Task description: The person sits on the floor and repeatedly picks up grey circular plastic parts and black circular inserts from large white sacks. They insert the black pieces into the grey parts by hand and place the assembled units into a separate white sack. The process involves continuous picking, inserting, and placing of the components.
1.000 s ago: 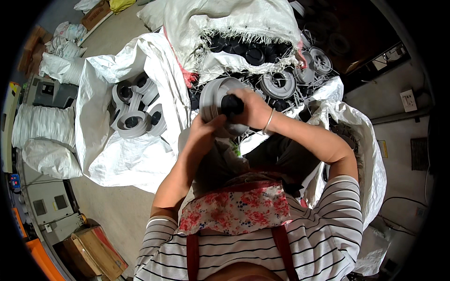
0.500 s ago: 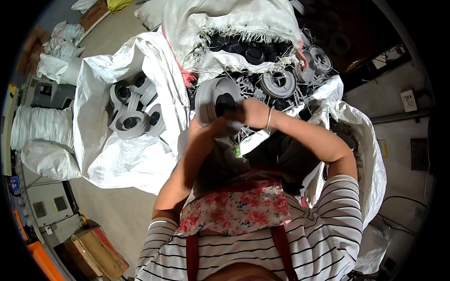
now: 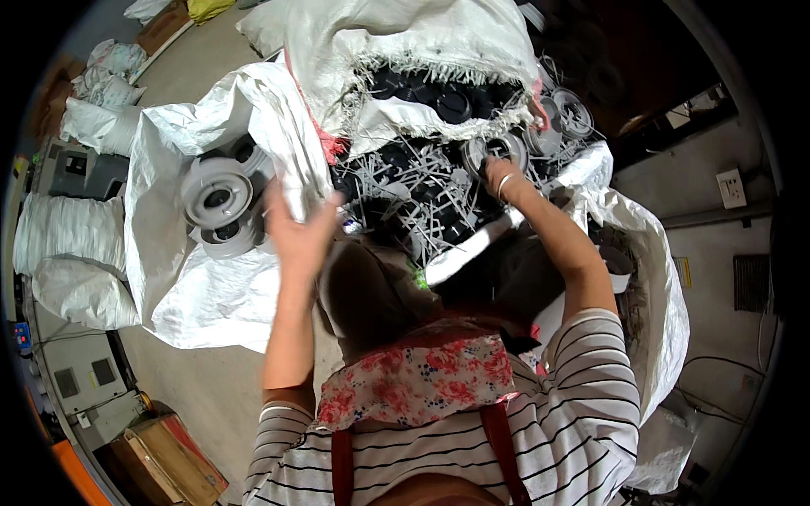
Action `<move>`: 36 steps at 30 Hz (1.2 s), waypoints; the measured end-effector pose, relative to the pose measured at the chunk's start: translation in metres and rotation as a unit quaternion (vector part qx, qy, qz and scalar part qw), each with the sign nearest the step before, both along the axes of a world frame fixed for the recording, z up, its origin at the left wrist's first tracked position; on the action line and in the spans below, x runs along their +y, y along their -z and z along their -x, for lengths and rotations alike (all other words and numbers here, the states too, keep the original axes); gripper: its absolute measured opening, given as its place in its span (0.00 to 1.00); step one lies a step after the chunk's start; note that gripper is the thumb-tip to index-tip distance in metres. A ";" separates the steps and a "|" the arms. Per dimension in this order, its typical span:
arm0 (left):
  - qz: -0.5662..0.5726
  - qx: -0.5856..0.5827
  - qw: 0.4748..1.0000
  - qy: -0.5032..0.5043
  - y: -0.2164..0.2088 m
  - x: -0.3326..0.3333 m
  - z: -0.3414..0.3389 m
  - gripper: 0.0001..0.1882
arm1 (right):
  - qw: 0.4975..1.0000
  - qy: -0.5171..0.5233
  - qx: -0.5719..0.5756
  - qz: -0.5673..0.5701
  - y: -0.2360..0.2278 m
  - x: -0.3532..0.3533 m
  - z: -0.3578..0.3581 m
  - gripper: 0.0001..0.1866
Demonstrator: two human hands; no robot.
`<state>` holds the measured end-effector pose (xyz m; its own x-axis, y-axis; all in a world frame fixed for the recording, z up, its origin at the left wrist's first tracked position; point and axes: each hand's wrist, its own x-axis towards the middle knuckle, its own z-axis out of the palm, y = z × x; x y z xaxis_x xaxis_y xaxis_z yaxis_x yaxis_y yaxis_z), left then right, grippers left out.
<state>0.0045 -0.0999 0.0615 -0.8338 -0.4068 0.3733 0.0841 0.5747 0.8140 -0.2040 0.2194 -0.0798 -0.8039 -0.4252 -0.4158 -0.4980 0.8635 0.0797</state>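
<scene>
While seated among sacks: a person sorts plastic parts.
Left hand (image 3: 297,229): fingers spread, empty, beside grey spools (image 3: 217,196) in the white sack (image 3: 211,295).
Right hand (image 3: 498,173): fingers closed on a grey round part (image 3: 492,148) atop the tangled pile (image 3: 413,190).

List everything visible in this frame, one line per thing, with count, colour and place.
grey plastic spools: several, grey, in the open white sack at left
white woven sacks: several, white, around the pile and on the floor at left
tangle of plastic strips: one pile, grey, centre
black round parts: several, under the frayed sack at top
cardboard box: one, brown, lower left
wall socket: one, white, right
left hand: open, empty, near the spools
right hand: reaching a grey spool
</scene>
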 end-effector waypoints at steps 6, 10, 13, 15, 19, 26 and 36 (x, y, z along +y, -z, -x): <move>0.255 -0.085 0.939 0.214 0.031 0.070 0.007 0.36 | 0.963 -0.149 -0.067 0.212 -0.104 -0.062 -0.072 0.24; 0.180 -0.093 0.943 0.264 0.036 0.063 0.028 0.30 | 0.883 -0.328 -0.069 0.328 -0.148 -0.082 -0.068 0.27; 0.019 -0.267 0.940 0.213 0.026 0.057 0.033 0.29 | 0.869 0.014 -0.006 0.495 -0.129 -0.093 -0.003 0.22; -0.064 -0.227 0.966 0.103 0.027 0.057 0.028 0.24 | 0.896 0.114 0.123 0.411 -0.091 -0.095 0.060 0.21; -0.437 -0.170 0.879 0.086 0.032 0.043 0.045 0.17 | 0.922 0.269 0.061 0.273 -0.047 -0.092 0.097 0.21; -0.590 -0.143 0.792 0.064 0.035 0.033 0.044 0.14 | 0.860 -0.003 0.099 0.501 -0.104 -0.121 -0.018 0.18; -0.456 -0.122 0.867 0.160 0.016 0.050 0.015 0.15 | 0.845 -0.142 -0.029 0.515 -0.142 -0.112 -0.079 0.34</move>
